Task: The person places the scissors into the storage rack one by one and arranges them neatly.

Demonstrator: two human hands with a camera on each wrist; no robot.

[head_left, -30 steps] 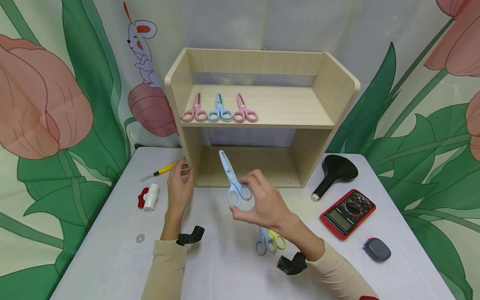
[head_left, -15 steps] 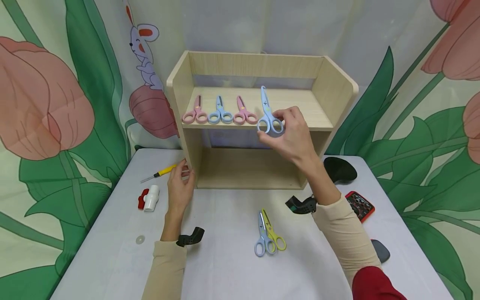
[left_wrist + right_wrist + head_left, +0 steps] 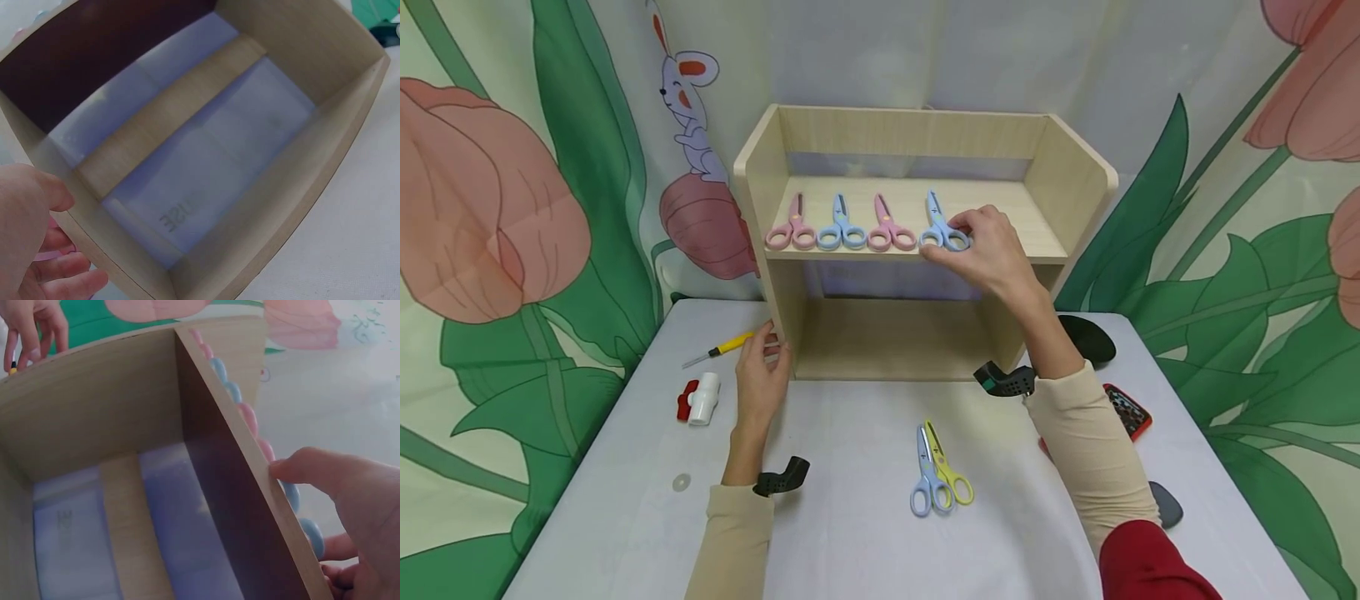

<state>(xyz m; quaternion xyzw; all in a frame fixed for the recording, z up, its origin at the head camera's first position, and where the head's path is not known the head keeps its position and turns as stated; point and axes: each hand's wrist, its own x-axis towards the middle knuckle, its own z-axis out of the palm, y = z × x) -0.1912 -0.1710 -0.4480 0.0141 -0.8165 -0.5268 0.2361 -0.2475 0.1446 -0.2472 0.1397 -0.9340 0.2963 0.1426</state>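
Observation:
Blue scissors [image 3: 936, 218] lie on the upper board of a light wooden shelf [image 3: 910, 340], blades toward the back. My right hand [image 3: 997, 255] holds them by the handles, thumb at the left loop and fingers at the right one. In the right wrist view the thumb [image 3: 306, 465] is right at the board's front edge. To the left lie pink scissors [image 3: 891, 225], blue scissors [image 3: 841, 225] and more pink scissors [image 3: 792, 225] in a row. My left hand [image 3: 762, 371] rests at the shelf's lower left side, fingers loosely bent along the panel [image 3: 84, 240].
Blue scissors [image 3: 925, 479] and yellow scissors [image 3: 953, 475] overlap on the white table. At left lie a yellow-handled screwdriver [image 3: 730, 343], a white-and-red valve [image 3: 703, 400] and a small disc [image 3: 681, 482]. A black object [image 3: 1088, 340], a red multimeter [image 3: 1131, 412] and a grey object [image 3: 1167, 505] are partly behind my right arm.
My right hand has carried the blue scissors from above the table up to the upper board and lowered them at the row's right end. My left hand has stayed at the shelf's side.

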